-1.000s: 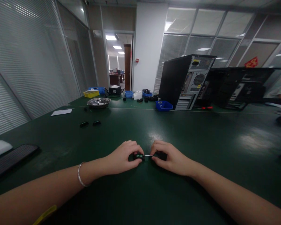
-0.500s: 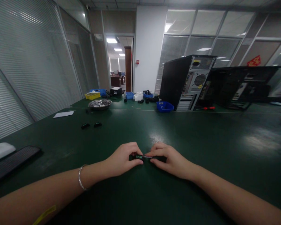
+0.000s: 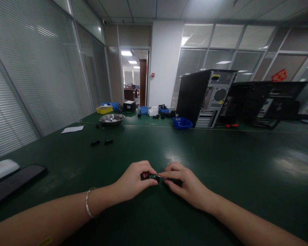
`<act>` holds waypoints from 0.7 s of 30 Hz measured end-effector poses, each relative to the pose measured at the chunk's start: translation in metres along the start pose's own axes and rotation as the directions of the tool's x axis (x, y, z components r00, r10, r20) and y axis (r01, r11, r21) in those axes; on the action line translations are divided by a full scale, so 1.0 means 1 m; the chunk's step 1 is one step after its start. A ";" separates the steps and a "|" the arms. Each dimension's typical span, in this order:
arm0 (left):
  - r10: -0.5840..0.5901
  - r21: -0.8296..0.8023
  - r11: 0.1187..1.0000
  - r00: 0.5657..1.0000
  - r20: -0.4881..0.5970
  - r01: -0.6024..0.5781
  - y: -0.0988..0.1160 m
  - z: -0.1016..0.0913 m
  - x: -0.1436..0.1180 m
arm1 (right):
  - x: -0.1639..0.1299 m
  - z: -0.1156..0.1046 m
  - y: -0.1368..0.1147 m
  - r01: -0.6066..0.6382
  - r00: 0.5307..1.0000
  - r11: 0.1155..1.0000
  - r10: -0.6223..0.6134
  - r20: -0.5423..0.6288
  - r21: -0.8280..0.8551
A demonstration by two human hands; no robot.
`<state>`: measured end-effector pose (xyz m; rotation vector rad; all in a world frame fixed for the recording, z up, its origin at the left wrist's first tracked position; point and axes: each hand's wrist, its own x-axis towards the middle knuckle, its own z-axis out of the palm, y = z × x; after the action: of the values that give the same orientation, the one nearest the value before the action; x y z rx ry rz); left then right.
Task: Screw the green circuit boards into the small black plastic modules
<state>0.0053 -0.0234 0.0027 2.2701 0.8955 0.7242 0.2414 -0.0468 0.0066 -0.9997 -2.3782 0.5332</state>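
My left hand (image 3: 138,177) pinches a small black part with a green circuit board (image 3: 152,176) showing between thumb and fingers. My right hand (image 3: 186,182) is closed on a thin metal-tipped tool (image 3: 162,177), whose slim shaft points left at the board. Whether the tip touches the board or stops just short, I cannot tell. The palm hides most of the tool's rear end. Both hands are low over the green tabletop (image 3: 133,222). Farther off to the left lie two small black parts (image 3: 108,141) like the one I hold.
A black keyboard (image 3: 17,181) lies at the left edge beside a white object (image 3: 2,171). Behind are white paper (image 3: 72,129), a metal bowl (image 3: 112,119), a yellow tray (image 3: 104,110) and a blue bin (image 3: 182,123). Computer towers (image 3: 207,99) and a red-handled tool (image 3: 231,125) stand or lie right.
The camera has tipped slightly upward, so everything sits lower in view. Both hands keep their grip, and the tool's tip stays by the board.
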 end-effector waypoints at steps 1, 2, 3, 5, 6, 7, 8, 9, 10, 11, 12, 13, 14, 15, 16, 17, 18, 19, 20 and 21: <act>0.001 -0.005 1.000 1.000 -0.005 -0.001 0.000 0.000 0.000 | 0.000 0.000 0.000 -0.003 1.000 1.000 0.003 0.000 0.003; 0.003 -0.011 1.000 1.000 -0.009 -0.003 -0.001 0.001 0.000 | 0.000 0.000 0.000 -0.008 1.000 1.000 0.008 -0.001 0.004; 0.006 -0.016 1.000 1.000 -0.011 -0.006 -0.001 0.001 0.000 | 0.000 0.000 0.000 -0.014 1.000 1.000 0.014 0.000 0.003; 0.009 -0.022 1.000 1.000 -0.016 -0.009 -0.001 0.002 0.000 | 0.000 0.000 -0.002 -0.024 1.000 1.000 0.024 0.004 0.002; 0.009 -0.022 1.000 1.000 -0.021 -0.010 -0.001 0.002 0.000 | 0.001 -0.001 -0.003 -0.026 1.000 1.000 0.026 0.009 0.002; 0.009 -0.021 1.000 1.000 -0.025 -0.010 -0.001 0.003 0.000 | 0.001 -0.001 -0.004 -0.027 1.000 1.000 0.027 0.016 0.003; 0.008 -0.019 1.000 1.000 -0.030 -0.008 0.000 0.003 0.000 | 0.001 -0.002 -0.005 -0.026 0.999 1.000 0.026 0.022 0.006; 0.007 -0.015 1.000 0.999 -0.034 -0.008 0.000 0.003 0.000 | 0.001 -0.003 -0.006 -0.023 0.999 1.000 0.023 0.028 0.010; 0.007 -0.010 1.000 0.999 -0.037 -0.008 0.001 0.004 0.000 | 0.001 -0.003 -0.006 -0.019 0.999 1.000 0.018 0.033 0.014; 0.008 -0.005 1.000 0.999 -0.038 -0.008 0.001 0.004 0.001 | 0.001 -0.004 -0.006 -0.014 0.999 1.000 0.013 0.038 0.019; 0.010 0.000 1.000 0.999 -0.039 -0.010 0.001 0.004 0.001 | 0.001 -0.004 -0.006 -0.009 0.999 1.000 0.008 0.045 0.026; 0.012 0.004 1.000 0.999 -0.040 -0.012 0.001 0.004 0.001 | 0.001 -0.004 -0.006 -0.004 0.999 0.999 0.002 0.048 0.032; 0.015 0.006 1.000 0.999 -0.039 -0.014 0.001 0.004 0.001 | 0.001 -0.005 -0.005 -0.004 0.998 0.999 0.002 0.059 0.039; 0.018 0.006 1.000 0.999 -0.037 -0.017 0.000 0.004 0.001 | 0.001 -0.005 -0.004 -0.020 0.997 0.999 0.017 0.072 0.040; 0.021 0.004 1.000 0.999 -0.034 -0.021 0.000 0.004 0.001 | 0.001 -0.005 -0.004 -0.031 0.996 0.999 0.028 0.086 0.041; 0.024 0.000 1.000 0.999 -0.029 -0.024 -0.001 0.004 0.001 | 0.001 -0.005 -0.004 -0.042 0.994 0.998 0.038 0.098 0.042; 0.028 -0.005 1.000 0.999 -0.025 -0.028 -0.002 0.004 0.002 | 0.002 -0.006 -0.004 -0.049 0.993 0.998 0.044 0.106 0.042; 0.032 -0.011 0.999 0.999 -0.020 -0.032 -0.002 0.004 0.001 | 0.002 -0.006 -0.004 -0.049 0.993 0.998 0.044 0.108 0.042; 0.035 -0.016 0.999 0.999 -0.016 -0.036 -0.002 0.004 0.001 | 0.002 -0.006 -0.004 -0.046 0.993 0.998 0.041 0.109 0.042; 0.038 -0.020 0.999 0.999 -0.013 -0.039 -0.002 0.003 0.001 | 0.002 -0.006 -0.004 -0.045 0.993 0.998 0.040 0.111 0.041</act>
<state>0.0075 -0.0221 -0.0010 2.2729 0.8487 0.7623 0.2420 -0.0469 0.0143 -1.0279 -2.4347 0.6696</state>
